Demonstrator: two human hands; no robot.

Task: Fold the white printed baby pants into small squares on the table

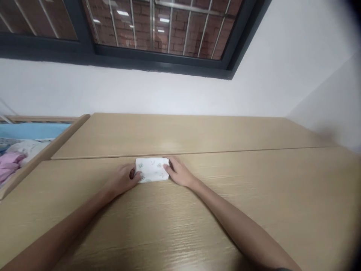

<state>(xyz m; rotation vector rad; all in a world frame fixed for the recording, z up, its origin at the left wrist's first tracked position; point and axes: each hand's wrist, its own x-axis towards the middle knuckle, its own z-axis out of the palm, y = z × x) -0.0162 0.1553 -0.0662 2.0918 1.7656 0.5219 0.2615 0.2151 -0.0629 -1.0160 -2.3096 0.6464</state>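
Observation:
A small white folded cloth with faint green and grey prints lies flat as a rectangle on the light wooden tabletop. Its far edge is close to the seam that crosses the wood. At its left end, my left hand is closed, the thumb on top of the cloth and the other fingers curled at its side. My right hand grips the opposite end, with its thumb on the upper face and the fingers along the far corner. The undersides of the fingertips are hidden.
A raised wooden rail borders the left side. Beyond it lie a pink cloth, a whitish cloth and a light blue panel. Behind the wood rises a white wall, with a dark-framed window above.

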